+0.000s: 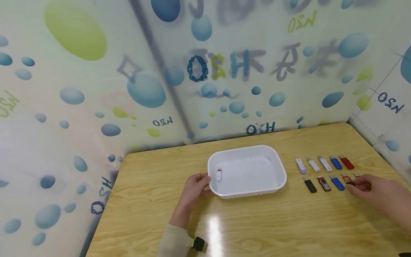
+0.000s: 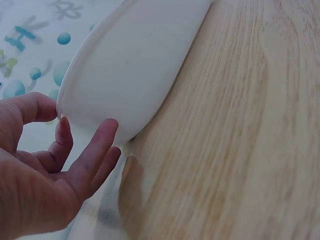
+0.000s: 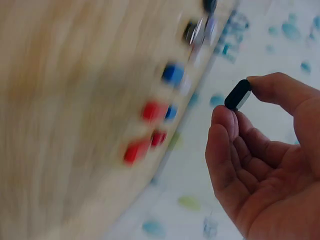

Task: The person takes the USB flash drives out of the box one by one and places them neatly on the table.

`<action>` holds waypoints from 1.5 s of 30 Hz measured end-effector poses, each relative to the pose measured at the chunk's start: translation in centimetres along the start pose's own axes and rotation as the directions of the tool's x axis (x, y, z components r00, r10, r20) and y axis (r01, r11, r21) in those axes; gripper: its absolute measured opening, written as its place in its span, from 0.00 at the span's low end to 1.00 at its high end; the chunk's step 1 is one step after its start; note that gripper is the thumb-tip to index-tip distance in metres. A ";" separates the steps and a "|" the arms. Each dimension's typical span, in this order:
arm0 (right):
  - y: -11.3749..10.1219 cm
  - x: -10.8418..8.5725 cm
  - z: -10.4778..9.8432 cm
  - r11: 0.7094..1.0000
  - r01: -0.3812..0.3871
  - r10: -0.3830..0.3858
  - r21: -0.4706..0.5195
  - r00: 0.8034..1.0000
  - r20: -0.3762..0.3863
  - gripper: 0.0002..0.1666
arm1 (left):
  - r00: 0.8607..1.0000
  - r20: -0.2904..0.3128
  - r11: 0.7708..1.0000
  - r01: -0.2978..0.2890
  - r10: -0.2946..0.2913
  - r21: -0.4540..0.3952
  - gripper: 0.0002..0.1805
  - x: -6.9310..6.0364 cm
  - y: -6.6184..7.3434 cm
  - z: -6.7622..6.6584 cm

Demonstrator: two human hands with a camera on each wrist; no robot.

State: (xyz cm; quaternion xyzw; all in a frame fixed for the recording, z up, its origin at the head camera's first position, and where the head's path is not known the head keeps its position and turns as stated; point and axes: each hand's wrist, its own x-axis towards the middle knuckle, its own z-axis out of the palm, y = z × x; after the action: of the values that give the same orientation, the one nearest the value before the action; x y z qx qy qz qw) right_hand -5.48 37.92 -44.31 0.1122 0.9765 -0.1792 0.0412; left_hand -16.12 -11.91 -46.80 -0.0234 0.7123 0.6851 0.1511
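Observation:
A white plastic tray (image 1: 247,191) stands on the wooden table, with a white-and-red USB stick (image 1: 219,175) lying inside near its left wall. My left hand (image 1: 194,184) pinches the tray's left rim between thumb and finger; in the left wrist view the other fingers (image 2: 97,150) extend by its outer wall. My right hand (image 1: 369,187) pinches a small black USB stick (image 3: 238,94) between thumb and fingertips, above the right end of the rows. A red USB stick (image 1: 346,178) lies just beside that hand, and another stick is mostly hidden behind the fingers.
Two rows of USB sticks lie right of the tray, among them a black one (image 1: 310,185), a dark red one (image 1: 324,184), blue ones (image 1: 336,163) and white ones (image 1: 313,164). A patterned wall (image 1: 205,107) borders the table's back edge.

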 end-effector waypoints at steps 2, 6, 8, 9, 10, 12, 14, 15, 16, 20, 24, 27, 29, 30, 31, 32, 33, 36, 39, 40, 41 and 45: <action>-1.4 -0.7 0.4 1.000 0.025 -0.025 0.000 0.999 0.029 0.27 | 1.000 0.002 1.000 0.002 -0.002 -0.003 0.17 0.0 0.0 0.0; -3.6 -1.6 1.8 0.998 0.068 -0.069 0.018 0.995 0.066 0.24 | 1.000 0.009 1.000 0.005 -0.005 -0.005 0.17 0.0 0.1 0.0; -4.4 -2.0 2.6 0.997 0.067 -0.069 0.032 0.993 0.092 0.24 | 1.000 0.009 1.000 0.009 -0.008 -0.010 0.18 0.0 0.1 0.0; -4.7 -2.1 2.9 0.997 0.064 -0.067 0.034 0.993 0.102 0.24 | 1.000 0.009 1.000 0.009 -0.009 -0.011 0.18 0.0 0.1 0.0; -4.9 -2.1 3.2 0.998 0.057 -0.060 0.036 0.991 0.116 0.25 | 1.000 0.007 1.000 0.011 -0.011 -0.013 0.18 0.0 0.2 0.0; -5.2 -2.2 3.7 0.998 0.052 -0.057 0.039 0.990 0.131 0.25 | 1.000 0.005 1.000 0.013 -0.013 -0.015 0.18 0.0 0.2 0.0; -5.4 -2.3 4.1 0.998 0.056 -0.060 0.035 0.991 0.120 0.23 | 1.000 0.007 1.000 0.011 -0.011 -0.016 0.18 -0.1 0.2 0.0; -5.4 -2.4 4.3 0.997 0.066 -0.069 0.033 0.992 0.110 0.21 | 1.000 0.008 1.000 0.010 -0.010 -0.015 0.18 -0.1 0.2 0.0; -5.4 -2.4 4.4 0.997 0.077 -0.080 0.032 0.992 0.099 0.19 | 1.000 0.007 1.000 0.012 -0.012 -0.017 0.17 -0.1 0.2 0.0; -5.3 -2.5 5.1 0.994 0.105 -0.106 0.017 0.991 0.082 0.17 | 1.000 0.012 1.000 0.011 -0.011 -0.014 0.17 -0.1 0.1 -0.1; -5.2 -2.5 5.4 0.995 0.096 -0.094 -0.007 0.989 0.114 0.20 | 1.000 0.022 1.000 0.011 -0.011 -0.010 0.17 0.0 -0.1 -0.1; -5.1 -2.4 5.6 0.996 0.090 -0.087 -0.020 0.989 0.120 0.21 | 1.000 0.025 1.000 0.011 -0.011 -0.010 0.18 0.1 -0.1 -0.1; -5.1 -2.3 5.6 0.996 0.092 -0.089 -0.024 0.990 0.113 0.21 | 1.000 0.023 1.000 0.010 -0.010 -0.011 0.18 0.1 -0.2 -0.1; -5.1 -2.2 5.6 0.995 0.095 -0.091 -0.025 0.990 0.109 0.21 | 1.000 0.019 1.000 0.012 -0.012 -0.012 0.18 0.2 -0.2 -0.1; -5.1 -2.2 5.6 0.995 0.098 -0.095 -0.025 0.990 0.103 0.21 | 1.000 0.016 1.000 0.012 -0.012 -0.010 0.18 0.2 -0.2 -0.1; -5.1 -2.2 5.6 0.995 0.099 -0.097 -0.025 0.991 0.098 0.21 | 1.000 0.010 1.000 0.017 -0.017 -0.008 0.18 0.2 -0.3 0.0; -5.1 -2.2 5.6 0.995 0.101 -0.099 -0.026 0.991 0.093 0.21 | 1.000 0.008 1.000 0.016 -0.016 -0.004 0.18 0.2 -0.3 0.0; -5.2 -2.3 5.7 0.994 0.104 -0.101 -0.032 0.991 0.086 0.20 | 1.000 -0.001 1.000 0.018 -0.018 0.007 0.18 0.1 -0.3 0.1; -5.1 -2.3 5.7 0.994 0.107 -0.104 -0.031 0.991 0.081 0.21 | 1.000 -0.003 1.000 0.020 -0.020 0.011 0.18 0.1 -0.3 0.1; -5.1 -2.3 5.7 0.994 0.108 -0.106 -0.030 0.991 0.079 0.21 | 1.000 -0.003 1.000 0.021 -0.021 0.009 0.18 0.1 -0.2 0.1; -5.1 -2.3 5.7 0.993 0.114 -0.111 -0.030 0.991 0.079 0.22 | 1.000 -0.001 1.000 0.020 -0.020 0.008 0.18 0.2 -0.2 0.1; -5.1 -2.2 5.4 0.994 0.102 -0.098 -0.034 0.988 0.120 0.23 | 1.000 -0.002 1.000 0.016 -0.016 0.011 0.18 0.2 -0.3 0.1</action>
State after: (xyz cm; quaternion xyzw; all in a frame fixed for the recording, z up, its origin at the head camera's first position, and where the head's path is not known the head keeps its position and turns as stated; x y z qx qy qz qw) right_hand -4.34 30.89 -47.37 0.0513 0.9802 -0.1676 0.0923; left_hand -16.27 -11.80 -47.11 -0.0289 0.7160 0.6799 0.1558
